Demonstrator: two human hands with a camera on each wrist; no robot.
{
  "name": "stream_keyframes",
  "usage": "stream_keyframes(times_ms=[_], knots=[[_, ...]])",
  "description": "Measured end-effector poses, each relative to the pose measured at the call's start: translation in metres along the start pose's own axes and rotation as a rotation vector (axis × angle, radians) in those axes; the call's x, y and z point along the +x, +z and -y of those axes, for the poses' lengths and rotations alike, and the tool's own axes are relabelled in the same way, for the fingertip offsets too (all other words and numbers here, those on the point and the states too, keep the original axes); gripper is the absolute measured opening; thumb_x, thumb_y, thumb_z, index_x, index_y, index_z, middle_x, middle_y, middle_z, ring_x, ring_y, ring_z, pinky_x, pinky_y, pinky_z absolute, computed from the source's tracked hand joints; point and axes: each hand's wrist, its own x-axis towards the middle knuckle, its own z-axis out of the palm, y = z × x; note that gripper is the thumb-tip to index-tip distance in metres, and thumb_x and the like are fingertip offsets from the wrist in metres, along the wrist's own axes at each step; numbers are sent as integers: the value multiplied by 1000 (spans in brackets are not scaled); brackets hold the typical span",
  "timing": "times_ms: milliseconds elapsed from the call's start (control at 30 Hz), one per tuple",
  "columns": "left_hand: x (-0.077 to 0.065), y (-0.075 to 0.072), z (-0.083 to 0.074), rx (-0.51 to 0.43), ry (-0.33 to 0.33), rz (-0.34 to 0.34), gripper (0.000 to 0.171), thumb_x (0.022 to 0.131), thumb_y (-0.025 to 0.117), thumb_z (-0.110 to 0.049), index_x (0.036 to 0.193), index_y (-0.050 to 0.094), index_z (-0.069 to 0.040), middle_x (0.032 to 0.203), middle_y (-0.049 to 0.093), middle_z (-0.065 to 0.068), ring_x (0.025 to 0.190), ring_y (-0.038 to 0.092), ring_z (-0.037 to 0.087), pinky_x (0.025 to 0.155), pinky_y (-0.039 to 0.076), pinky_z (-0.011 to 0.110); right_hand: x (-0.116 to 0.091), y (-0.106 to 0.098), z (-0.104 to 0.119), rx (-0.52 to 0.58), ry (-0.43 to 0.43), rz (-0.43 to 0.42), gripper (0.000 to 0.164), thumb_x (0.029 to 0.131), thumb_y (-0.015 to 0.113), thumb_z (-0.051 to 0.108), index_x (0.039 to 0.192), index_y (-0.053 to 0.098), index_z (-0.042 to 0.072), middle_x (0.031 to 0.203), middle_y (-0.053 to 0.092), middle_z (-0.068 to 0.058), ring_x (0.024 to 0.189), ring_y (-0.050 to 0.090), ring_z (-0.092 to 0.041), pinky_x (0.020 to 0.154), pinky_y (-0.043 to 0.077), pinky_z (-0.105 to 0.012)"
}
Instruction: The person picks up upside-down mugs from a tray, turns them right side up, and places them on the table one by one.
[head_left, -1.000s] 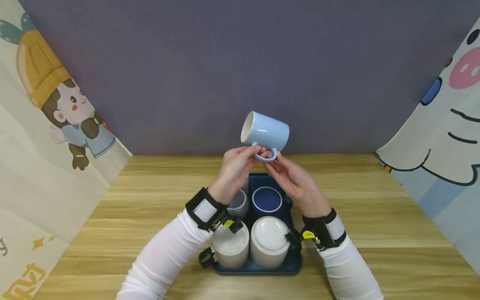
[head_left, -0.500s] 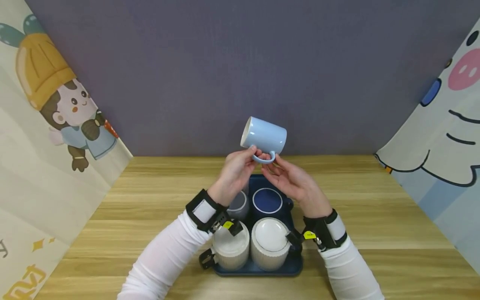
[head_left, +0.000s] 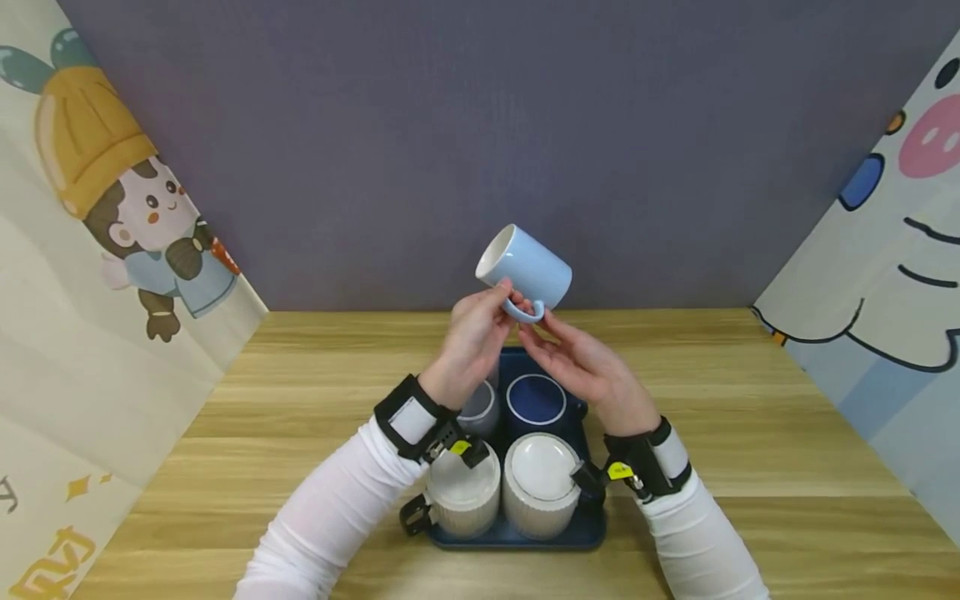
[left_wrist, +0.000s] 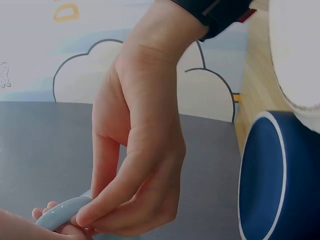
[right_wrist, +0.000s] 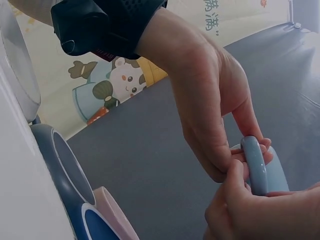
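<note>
A light blue mug (head_left: 532, 265) is held up over the far side of the tray, tilted with its white mouth up and to the left. My left hand (head_left: 468, 337) grips it by the handle (head_left: 522, 312), thumb on the handle's upper end and fingertips showing through the loop. From the other side, my right hand (head_left: 588, 362) pinches the handle's lower end. In the left wrist view, my right hand (left_wrist: 150, 140) closes thumb and fingers on the pale blue handle (left_wrist: 62, 212). The right wrist view shows my left hand (right_wrist: 200, 85) reaching in from above.
Below stands a navy tray (head_left: 517, 542). It carries a navy mug (head_left: 536, 400) upside down, a grey mug (head_left: 477, 408) and two white ribbed mugs (head_left: 542, 492). A pale pink cup (right_wrist: 116, 212) shows in the right wrist view. A grey wall (head_left: 480, 150) rises behind the wooden table (head_left: 712, 392).
The mug has tipped more steeply, its mouth turned further up, and shifted slightly left. Both hands keep their hold on the handle. The mugs on the tray stay put.
</note>
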Motion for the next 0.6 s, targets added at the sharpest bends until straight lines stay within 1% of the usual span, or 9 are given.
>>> stream_keyframes(times_ms=[133,300,400,500,600], knots=[[3,1,0,6,6,-23,25,99,49,-9,77,59,-3,70,57,3,68,58,13,76,48,22,2,0,2,-10,7,4,20,99,44,15,109,56,2,109,53,-13,98,61,-20,91,51,-28],[7,1,0,18,20,-49,28,99,48,-10,73,58,-4,67,57,2,66,59,12,73,49,22,5,0,4,-78,18,14,20,99,44,14,106,58,1,108,55,-14,100,60,-20,91,51,-29],[10,1,0,12,28,-49,30,99,47,-9,72,58,-4,66,56,2,64,59,12,72,50,22,6,0,6,-128,14,41,22,101,42,15,110,56,0,110,57,-14,103,60,-21,93,50,-30],[11,0,-2,4,47,-43,31,99,46,-8,71,57,-4,65,55,2,63,58,13,72,49,22,4,-1,9,-257,6,74,33,103,37,20,126,46,-1,115,60,-12,109,59,-21,94,49,-31],[12,-2,-6,27,79,-39,32,99,46,-8,69,56,-4,63,53,2,62,56,13,71,49,22,1,-2,15,-452,-2,103,50,104,31,29,144,26,0,122,60,-8,115,58,-19,96,48,-31]])
